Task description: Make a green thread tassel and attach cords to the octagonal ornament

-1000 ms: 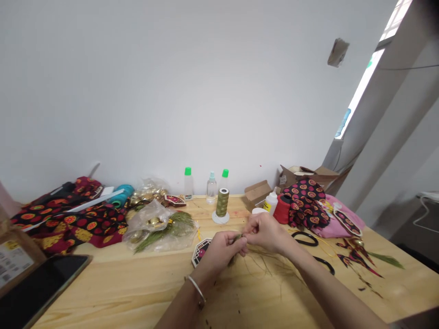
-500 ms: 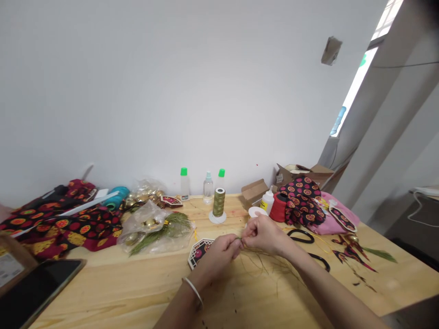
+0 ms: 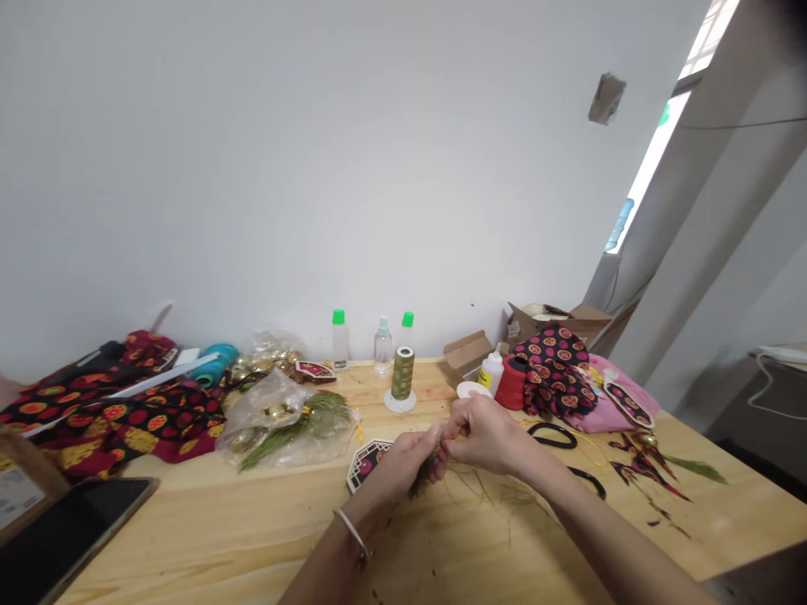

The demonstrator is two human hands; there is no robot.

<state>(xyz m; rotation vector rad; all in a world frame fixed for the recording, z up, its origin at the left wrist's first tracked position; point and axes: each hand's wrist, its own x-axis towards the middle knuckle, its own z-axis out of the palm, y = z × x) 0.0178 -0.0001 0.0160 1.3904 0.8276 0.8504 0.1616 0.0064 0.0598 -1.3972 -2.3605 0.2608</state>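
**At mid-desk, both hands close on one green tuft**

On the near left corner of the desk (image 3: 214, 521) lies a dark tablet (image 3: 72, 525), with patterned cloth (image 3: 119, 407) heaped behind it toward the far edge. Further right, a clear plastic bag (image 3: 283, 412) of gold bells and green fibres rests on the wood. An olive thread spool (image 3: 402, 374) stands upright near the far edge, and an octagonal piece (image 3: 367, 460) lies flat nearer the person.

Just right of that piece, the left hand (image 3: 397, 466), a bangle (image 3: 353, 531) on its wrist, presses thumb and forefinger together on the green tuft (image 3: 422, 475). The tuft is held above the middle of the desk. Its long axis slants from the pinch down and leftward toward the near edge, so its free end hangs under the left hand.

The right hand (image 3: 485, 433) meets it from the right, fingers curled and tips pinching the tuft's top end, touching the left hand's tips. Both hands are equally near it. Loose strands (image 3: 498, 491) lie spread on the wood beneath the right wrist. Black scissors (image 3: 555, 433) lie further right, with a red spool (image 3: 512, 380) behind them toward the far edge.
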